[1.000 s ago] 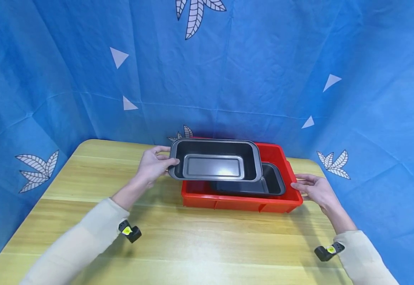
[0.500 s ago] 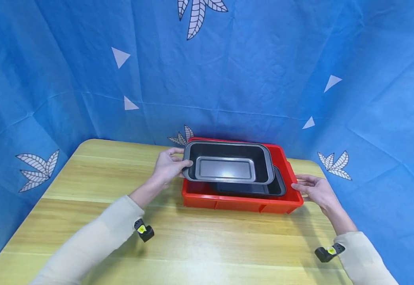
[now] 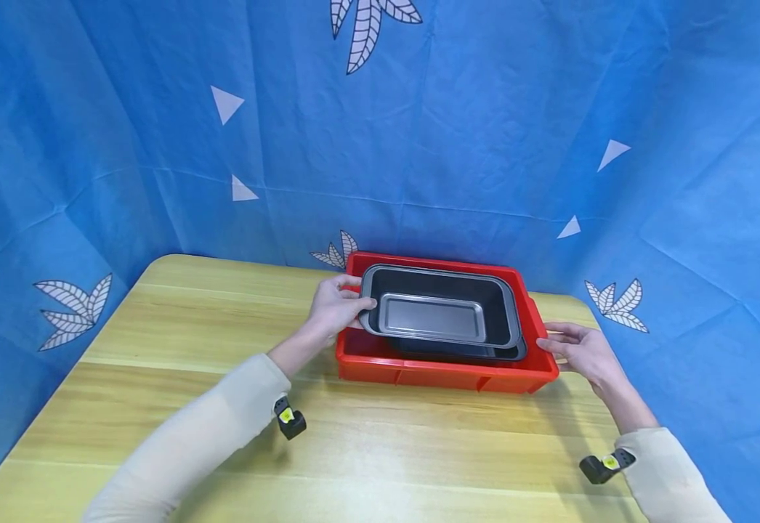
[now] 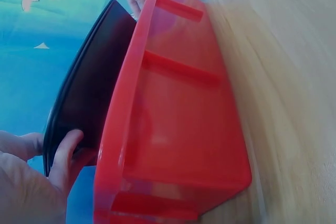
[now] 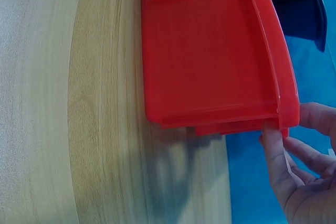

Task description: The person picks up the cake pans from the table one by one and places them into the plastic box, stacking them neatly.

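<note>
My left hand (image 3: 337, 306) pinches the left end of a dark grey loaf pan (image 3: 432, 316), thumb inside the rim and fingers beneath. In the left wrist view the pan (image 4: 92, 72) tilts above the edge of a red plastic bin (image 4: 178, 114). Under it, a second dark loaf pan (image 3: 517, 351) lies inside the bin and is mostly hidden. At the bin's right end my right hand (image 3: 583, 354) holds the rim; in the right wrist view its thumb and fingers sit on either side of the red bin (image 5: 210, 56) corner.
The bin stands near the back of a light wooden table (image 3: 380, 443). Directly behind hangs a blue curtain (image 3: 484, 131) with white leaf and triangle prints. A small black wrist camera (image 3: 290, 418) is strapped to the left sleeve, another camera (image 3: 605, 465) to the right.
My left hand has carried the loaf pan to the right and slightly lower, so it now sits over the bin and covers more of the second pan. My right hand stays at the rim.
</note>
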Available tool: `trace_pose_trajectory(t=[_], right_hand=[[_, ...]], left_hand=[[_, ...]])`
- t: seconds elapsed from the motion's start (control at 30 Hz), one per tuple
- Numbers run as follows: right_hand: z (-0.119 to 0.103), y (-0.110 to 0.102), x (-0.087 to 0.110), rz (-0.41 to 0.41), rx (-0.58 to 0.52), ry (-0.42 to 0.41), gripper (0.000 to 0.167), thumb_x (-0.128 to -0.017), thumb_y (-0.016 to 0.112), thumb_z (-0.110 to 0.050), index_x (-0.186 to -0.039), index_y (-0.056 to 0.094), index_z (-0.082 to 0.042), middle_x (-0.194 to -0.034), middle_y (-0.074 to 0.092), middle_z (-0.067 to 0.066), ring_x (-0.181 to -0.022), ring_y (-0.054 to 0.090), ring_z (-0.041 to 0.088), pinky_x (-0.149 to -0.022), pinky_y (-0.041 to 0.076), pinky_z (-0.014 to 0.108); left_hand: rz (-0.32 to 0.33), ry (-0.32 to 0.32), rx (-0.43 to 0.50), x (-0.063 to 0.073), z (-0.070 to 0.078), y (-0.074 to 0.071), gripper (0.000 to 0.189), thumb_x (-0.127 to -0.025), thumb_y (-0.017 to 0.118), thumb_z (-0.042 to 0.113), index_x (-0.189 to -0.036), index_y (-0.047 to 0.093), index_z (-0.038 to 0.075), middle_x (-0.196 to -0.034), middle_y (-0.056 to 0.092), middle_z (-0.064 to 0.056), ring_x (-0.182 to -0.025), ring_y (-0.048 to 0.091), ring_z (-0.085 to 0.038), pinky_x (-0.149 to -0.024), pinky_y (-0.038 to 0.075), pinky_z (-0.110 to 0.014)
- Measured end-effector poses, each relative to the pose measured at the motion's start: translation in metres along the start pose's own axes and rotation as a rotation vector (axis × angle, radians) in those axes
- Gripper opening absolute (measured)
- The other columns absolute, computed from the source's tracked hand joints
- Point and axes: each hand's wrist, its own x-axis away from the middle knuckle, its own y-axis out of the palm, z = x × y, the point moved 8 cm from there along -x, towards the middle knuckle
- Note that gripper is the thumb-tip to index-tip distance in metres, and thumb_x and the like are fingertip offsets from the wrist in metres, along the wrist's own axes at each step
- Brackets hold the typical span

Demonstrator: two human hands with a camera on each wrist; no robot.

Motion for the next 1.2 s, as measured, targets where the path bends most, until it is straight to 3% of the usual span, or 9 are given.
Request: trace_pose_trajectory(t=[0.37, 0.67, 0.97, 1.2], right_hand=[[0.0, 0.0, 0.0, -0.007, -0.018, 0.002, 0.075, -0.102, 0.07, -0.036, -0.158, 0.04, 0.003, -0.133, 0.071, 0.018, -0.088, 0.072, 0.004, -0.081, 0.067, 0.027], [0.0, 0.002, 0.001, -0.007, -0.014, -0.002, 0.074, -0.103, 0.069, -0.034, -0.158, 0.04, 0.005, -0.145, 0.061, 0.031, -0.088, 0.072, 0.005, -0.08, 0.067, 0.027], [0.0, -0.001, 0.0, -0.005, -0.023, -0.02, 0.07, -0.104, 0.068, -0.029, -0.156, 0.04, 0.008, -0.126, 0.075, 0.014, -0.084, 0.072, 0.002, -0.077, 0.067, 0.027], [0.001, 0.0, -0.001, -0.018, -0.044, -0.021, 0.071, -0.104, 0.068, -0.029, -0.157, 0.04, 0.008, -0.116, 0.077, -0.003, -0.084, 0.072, 0.0, -0.077, 0.066, 0.025]], left_hand=[[-0.004, -0.007, -0.017, -0.005, -0.004, 0.014, 0.047, -0.092, 0.077, 0.001, -0.136, 0.062, 0.002, -0.118, 0.073, -0.025, -0.09, 0.079, -0.034, -0.065, 0.067, -0.035], [0.009, -0.001, 0.005, -0.009, -0.01, 0.024, 0.045, -0.092, 0.077, 0.0, -0.135, 0.062, -0.001, -0.117, 0.074, -0.027, -0.093, 0.08, -0.037, -0.066, 0.068, -0.038], [0.004, -0.008, -0.017, -0.01, -0.013, 0.038, 0.045, -0.092, 0.078, 0.001, -0.135, 0.062, 0.0, -0.113, 0.076, -0.026, -0.091, 0.08, -0.035, -0.065, 0.067, -0.036], [0.011, -0.002, -0.022, -0.012, -0.015, 0.046, 0.046, -0.092, 0.078, 0.001, -0.135, 0.062, -0.002, -0.111, 0.076, -0.026, -0.091, 0.08, -0.036, -0.063, 0.067, -0.036]])
